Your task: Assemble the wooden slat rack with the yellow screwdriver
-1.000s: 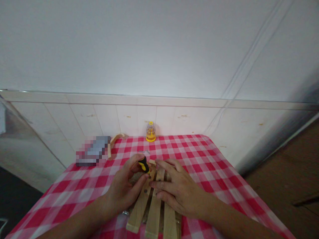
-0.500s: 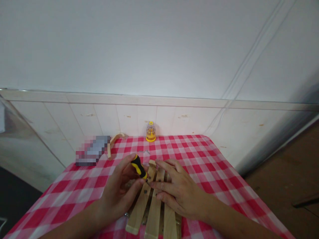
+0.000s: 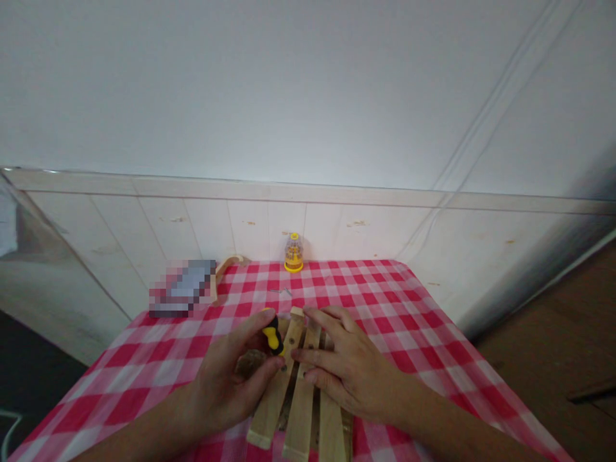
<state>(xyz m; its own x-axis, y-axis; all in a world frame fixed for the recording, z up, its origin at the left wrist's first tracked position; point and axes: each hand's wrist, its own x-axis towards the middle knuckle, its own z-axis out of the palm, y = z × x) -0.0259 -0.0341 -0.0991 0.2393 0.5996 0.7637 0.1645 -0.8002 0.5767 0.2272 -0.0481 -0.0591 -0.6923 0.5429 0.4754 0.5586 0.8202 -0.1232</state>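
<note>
My left hand is closed on a short yellow-and-black screwdriver, held between thumb and fingers. Its handle leans over the leftmost slat of a small wooden slatted piece; the tip cannot be made out. Dark round spots, screw heads or holes, show in the slats close to it. Across the middle and right slats lies my right hand, fingers spread and pressing on the wood. Part of the slatted piece is hidden under both hands.
A yellow-capped bit set stands near the wall at the back of the checked tablecloth. Small metal pieces lie in front of it. To the left are a curved wooden part and a blurred-out flat object.
The screwdriver has shifted slightly right and down, and its shaft, visible before, is now out of sight. My right hand stays on the slats. The view has moved a little.
</note>
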